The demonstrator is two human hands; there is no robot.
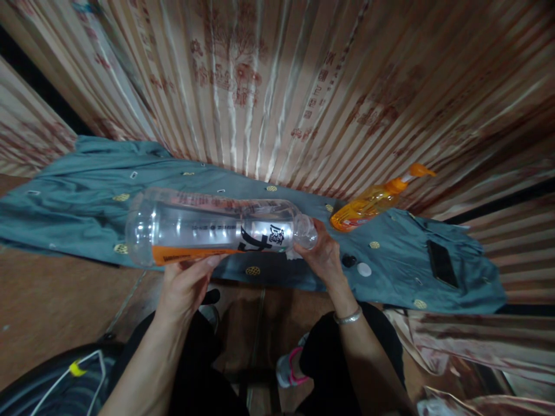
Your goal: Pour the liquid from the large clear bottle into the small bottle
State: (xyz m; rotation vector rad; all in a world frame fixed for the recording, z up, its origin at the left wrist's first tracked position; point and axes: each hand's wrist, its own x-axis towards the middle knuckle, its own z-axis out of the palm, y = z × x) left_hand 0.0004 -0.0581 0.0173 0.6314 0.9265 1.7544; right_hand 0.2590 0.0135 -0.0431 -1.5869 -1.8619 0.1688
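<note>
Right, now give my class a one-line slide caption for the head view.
Left hand and right hand hold a clear bottle sideways over a cloth bearing a pump bottle and phone.

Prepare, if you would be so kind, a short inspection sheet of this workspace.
Surface: grey-green patterned cloth, wrinkled toward its left end.
Job's things: large clear bottle, held sideways above the cloth, neck to the right.
Clutter: orange pump bottle, small black item, white disc and dark phone, all right of the hands.
Grippers: bare hands; left hand supports the bottle's body, right hand grips its neck.
Cables: nothing seen.
Surroundings: printed curtain behind, brown floor below.
</note>
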